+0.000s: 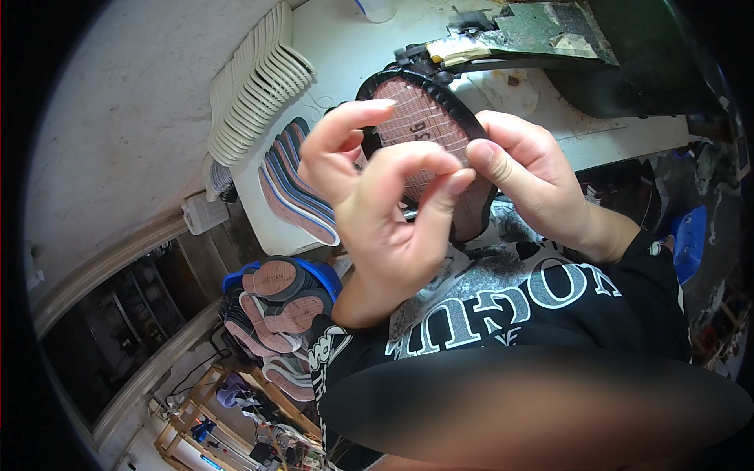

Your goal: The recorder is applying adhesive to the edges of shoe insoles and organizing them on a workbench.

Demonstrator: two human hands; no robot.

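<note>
A black shoe upper with a pinkish, grid-patterned bottom is held up over the table's near edge, bottom side facing me. My right hand grips its right rim, thumb in front and fingers behind. In front of the shoe upper, the thumb and forefinger of my left hand are pinched together close to my right thumb. Whatever lies in that pinch, if anything, is too small to make out. The other left fingers curl loosely over the shoe upper's left side and hide part of it.
A green sewing machine stands just beyond the shoe upper on a white table. White sole-shaped pieces are stacked along the wall, beside layered pink and blue-edged ones. Below left, a blue basket holds several pink soles.
</note>
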